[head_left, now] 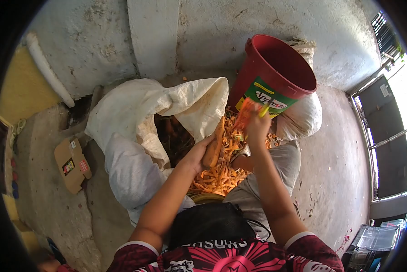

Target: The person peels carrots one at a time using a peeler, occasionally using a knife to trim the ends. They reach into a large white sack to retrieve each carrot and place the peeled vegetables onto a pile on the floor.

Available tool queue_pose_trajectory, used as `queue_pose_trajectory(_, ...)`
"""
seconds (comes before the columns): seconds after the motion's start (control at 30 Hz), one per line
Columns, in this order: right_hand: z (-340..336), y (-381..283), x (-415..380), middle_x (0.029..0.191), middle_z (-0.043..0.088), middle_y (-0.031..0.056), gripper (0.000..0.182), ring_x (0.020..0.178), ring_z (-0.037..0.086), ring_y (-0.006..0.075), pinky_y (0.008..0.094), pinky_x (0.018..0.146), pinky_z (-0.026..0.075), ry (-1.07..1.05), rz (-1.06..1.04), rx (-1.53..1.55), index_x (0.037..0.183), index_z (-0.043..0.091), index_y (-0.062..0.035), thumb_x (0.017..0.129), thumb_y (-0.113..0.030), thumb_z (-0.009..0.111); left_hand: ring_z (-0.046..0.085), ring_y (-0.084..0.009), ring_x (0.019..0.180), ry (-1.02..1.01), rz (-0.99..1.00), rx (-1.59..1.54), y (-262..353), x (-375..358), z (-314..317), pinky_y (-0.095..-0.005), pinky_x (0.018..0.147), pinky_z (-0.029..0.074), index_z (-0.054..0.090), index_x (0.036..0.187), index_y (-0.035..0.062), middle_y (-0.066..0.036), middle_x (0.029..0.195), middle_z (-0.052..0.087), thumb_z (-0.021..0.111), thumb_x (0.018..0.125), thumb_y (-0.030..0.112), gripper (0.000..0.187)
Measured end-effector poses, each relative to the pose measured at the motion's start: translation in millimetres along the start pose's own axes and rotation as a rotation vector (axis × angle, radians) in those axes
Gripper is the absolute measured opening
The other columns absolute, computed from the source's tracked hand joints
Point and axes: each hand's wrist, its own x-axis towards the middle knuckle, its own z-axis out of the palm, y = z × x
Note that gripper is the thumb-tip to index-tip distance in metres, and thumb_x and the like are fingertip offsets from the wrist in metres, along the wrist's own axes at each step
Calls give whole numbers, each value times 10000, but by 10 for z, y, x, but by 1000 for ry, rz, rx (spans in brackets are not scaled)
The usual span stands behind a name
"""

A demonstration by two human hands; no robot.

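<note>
My left hand (199, 153) is wrapped round a carrot (216, 146), which points up and away from me. Its surface is bright orange where I see it. My right hand (258, 126) is closed on a peeler (264, 110) with a yellow handle, smeared by motion. An orange blur shows just left of those fingers, and I cannot make out whether it is part of the tool or peel. The peeler is apart from the carrot. Below both hands lies a heap of orange carrot peelings (219, 179), spread between my legs.
A large white sack (122, 102) gapes on the left, dark carrots and greens inside. Behind my right hand stands a red bucket (244, 77) with a green label, near another filled white sack (305, 118). A flattened cardboard box (72, 165) lies on the concrete floor (325, 181).
</note>
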Motion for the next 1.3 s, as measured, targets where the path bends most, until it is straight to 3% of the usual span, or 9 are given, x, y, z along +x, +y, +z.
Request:
queue_pose_trajectory(0.07, 189, -115, -386, 587, 481, -17, 216, 497, 424, 60, 192, 460, 329, -128, -38, 57, 854, 542, -32, 857, -243, 494, 582, -196, 675, -82, -11, -83, -9, 61, -59, -336, 589, 510, 494, 992, 38, -93, 819, 576, 401, 873, 314, 315)
queue_pose_trajectory(0.37, 248, -102, -661, 710, 563, 112, 197, 640, 529, 181, 299, 594, 418, -152, -110, -385, 859, 532, -1, 854, -190, 477, 583, -178, 666, 41, -12, -107, 5, -99, 173, -295, 558, 491, 512, 970, 30, -89, 818, 584, 361, 884, 261, 289)
queue_pose_trajectory(0.57, -101, 376, 445, 621, 542, 126, 218, 569, 539, 231, 347, 519, 400, 275, -125, -436, 797, 505, 14, 851, -193, 462, 571, -152, 696, 7, -59, 240, -57, -249, 167, -270, 584, 488, 472, 1048, 17, -81, 830, 571, 360, 893, 331, 367)
queue_pose_trajectory(0.6, -207, 486, 586, 619, 537, 124, 216, 544, 511, 222, 343, 510, 388, 315, -238, -504, 818, 497, 20, 853, -189, 462, 569, -152, 705, 8, -63, 225, -36, -292, 225, -273, 587, 490, 464, 1059, 19, -78, 835, 567, 367, 891, 331, 367)
queue_pose_trajectory(0.8, -94, 193, 213, 585, 465, 7, 174, 492, 401, 81, 238, 465, 342, 118, -116, -22, 823, 509, -14, 865, -175, 460, 572, -173, 732, 185, 13, 84, 30, -209, 220, -304, 589, 508, 481, 1050, 45, -61, 873, 547, 428, 863, 332, 346)
queue_pose_trajectory(0.9, 168, -154, -425, 649, 510, 23, 189, 523, 437, 77, 217, 485, 359, -141, -78, 48, 843, 510, -21, 867, -201, 459, 574, -178, 735, -21, 9, -153, -72, 23, -70, -309, 590, 508, 494, 1030, 46, -75, 883, 561, 422, 864, 321, 329)
queue_pose_trajectory(1.0, 252, -138, -672, 720, 558, 86, 229, 624, 517, 142, 269, 579, 412, -135, -133, -162, 850, 509, 6, 868, -217, 462, 576, -181, 730, -283, -35, -185, -8, -15, -101, -306, 598, 503, 513, 993, 46, -79, 874, 574, 401, 872, 307, 309)
queue_pose_trajectory(1.1, 254, -190, -742, 708, 552, 116, 232, 639, 538, 190, 302, 602, 424, -143, -177, -256, 858, 510, 10, 866, -217, 465, 578, -175, 714, 6, -10, -160, -17, -81, 101, -290, 590, 496, 515, 980, 46, -69, 841, 578, 385, 878, 295, 298)
queue_pose_trajectory(1.3, 215, -2, -266, 689, 538, 119, 195, 598, 498, 190, 318, 560, 398, 67, -166, -362, 814, 502, 5, 857, -182, 468, 574, -145, 704, 31, -25, 257, -2, -175, 128, -264, 597, 488, 490, 1016, 40, -66, 840, 572, 342, 898, 333, 349)
